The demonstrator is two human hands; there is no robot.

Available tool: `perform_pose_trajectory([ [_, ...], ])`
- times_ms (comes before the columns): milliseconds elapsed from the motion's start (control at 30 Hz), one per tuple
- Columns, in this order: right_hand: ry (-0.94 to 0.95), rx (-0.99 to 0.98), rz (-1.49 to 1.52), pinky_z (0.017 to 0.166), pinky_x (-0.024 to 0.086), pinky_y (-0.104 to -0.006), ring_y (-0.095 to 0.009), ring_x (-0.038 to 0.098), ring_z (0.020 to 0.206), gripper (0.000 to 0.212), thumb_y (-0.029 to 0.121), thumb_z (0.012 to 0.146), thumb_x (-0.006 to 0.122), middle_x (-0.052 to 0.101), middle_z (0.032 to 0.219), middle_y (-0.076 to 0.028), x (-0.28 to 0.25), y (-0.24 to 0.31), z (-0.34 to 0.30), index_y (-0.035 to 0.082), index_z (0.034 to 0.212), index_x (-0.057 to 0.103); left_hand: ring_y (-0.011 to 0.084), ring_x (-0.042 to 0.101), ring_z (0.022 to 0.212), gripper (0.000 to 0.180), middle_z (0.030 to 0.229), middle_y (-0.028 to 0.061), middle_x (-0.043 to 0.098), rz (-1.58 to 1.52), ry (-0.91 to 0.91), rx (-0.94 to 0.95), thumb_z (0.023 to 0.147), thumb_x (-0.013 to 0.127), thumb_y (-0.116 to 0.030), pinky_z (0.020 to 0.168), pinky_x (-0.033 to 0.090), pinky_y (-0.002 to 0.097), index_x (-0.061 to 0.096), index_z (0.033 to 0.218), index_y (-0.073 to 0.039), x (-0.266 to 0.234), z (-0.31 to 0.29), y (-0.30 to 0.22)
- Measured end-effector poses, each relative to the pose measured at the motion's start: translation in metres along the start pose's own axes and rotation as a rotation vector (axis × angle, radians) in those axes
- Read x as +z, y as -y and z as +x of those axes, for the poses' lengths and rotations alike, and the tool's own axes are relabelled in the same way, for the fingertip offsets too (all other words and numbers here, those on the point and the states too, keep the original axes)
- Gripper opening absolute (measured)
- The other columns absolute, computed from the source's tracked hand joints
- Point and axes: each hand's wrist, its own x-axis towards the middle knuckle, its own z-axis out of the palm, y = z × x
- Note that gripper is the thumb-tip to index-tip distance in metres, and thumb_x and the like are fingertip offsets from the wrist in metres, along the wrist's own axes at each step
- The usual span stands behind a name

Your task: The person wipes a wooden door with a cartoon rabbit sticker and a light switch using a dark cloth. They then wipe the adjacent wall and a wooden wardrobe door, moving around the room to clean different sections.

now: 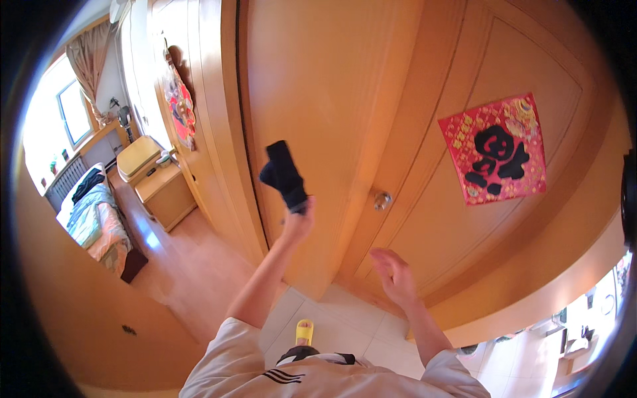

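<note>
My left hand [300, 222] is raised in front of the wooden wall panel and grips one end of a dark cloth item that looks like black socks [286, 176]. They stand up from my fingers, with a lump bulging to the left. Lower and to the right, my right hand [396, 275] holds nothing, its fingers stretched out and partly apart. Just above it is a round metal doorknob [382, 201] on a closed wooden door [424, 219]; the hand does not touch the knob.
A red square decoration [496, 149] hangs on the door. Left, an open doorway leads to a room with a bed [99, 215], a wooden cabinet [166, 192] and a window. Another hanging ornament [178, 106] is on the door there. My foot wears a yellow slipper [304, 325].
</note>
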Motion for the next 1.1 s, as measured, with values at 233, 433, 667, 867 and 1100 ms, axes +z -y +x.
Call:
perform_pose_trajectory([
  [233,-0.166,-0.331,-0.129,0.088,0.049,-0.034,-0.03,0.063,0.105,0.022,0.012,0.093,0.055,0.064,0.115,-0.016,0.035,0.006,0.131,0.001,0.11,0.064,0.0552,0.004,0.14,0.084,0.155,0.0226,0.014,0.599,0.192,0.72,0.078,0.062,-0.052,0.097,-0.003,0.0803,0.037,0.145,-0.008,0.039,0.101,0.005],
  [433,-0.342,-0.212,-0.021,0.092,0.046,-0.0359,-0.031,0.061,0.109,0.021,0.008,0.094,0.051,0.064,0.115,-0.017,0.029,-0.025,0.168,0.0,0.104,0.068,0.049,0.003,0.143,0.099,0.157,0.0197,0.013,0.48,0.043,0.88,0.073,0.061,-0.069,0.101,-0.003,0.0763,0.031,0.149,-0.013,0.023,0.206,-0.065],
  [667,-0.551,-0.457,-0.109,0.109,0.03,-0.0396,-0.031,0.041,0.134,0.047,0.029,0.102,0.036,0.044,0.144,-0.02,0.033,0.002,0.243,-0.002,0.135,0.05,0.0328,0.02,0.144,0.08,0.154,0.0157,0.025,0.465,0.007,0.75,0.086,0.063,-0.048,0.113,0.011,0.0594,0.026,0.149,-0.015,-0.062,0.36,-0.137],
  [867,-0.587,-0.406,0.188,0.113,0.024,-0.0408,-0.031,0.033,0.139,0.06,0.041,0.103,0.024,0.037,0.148,-0.02,0.054,-0.044,0.25,-0.005,0.138,0.043,0.0465,0.012,0.143,0.085,0.157,0.0093,0.024,0.458,0.075,1.107,0.072,0.063,-0.062,0.102,-0.005,0.0746,0.044,0.143,-0.021,0.01,0.249,-0.081],
  [1100,-0.598,-0.423,0.249,0.113,0.025,-0.0407,-0.032,0.037,0.137,0.061,0.04,0.104,0.022,0.042,0.145,-0.022,0.067,-0.057,0.235,-0.007,0.134,0.047,0.0385,0.016,0.144,0.092,0.157,0.0021,0.023,0.678,0.201,1.311,0.068,0.056,-0.077,0.1,0.008,0.0778,0.038,0.146,-0.031,0.014,0.274,-0.147],
])
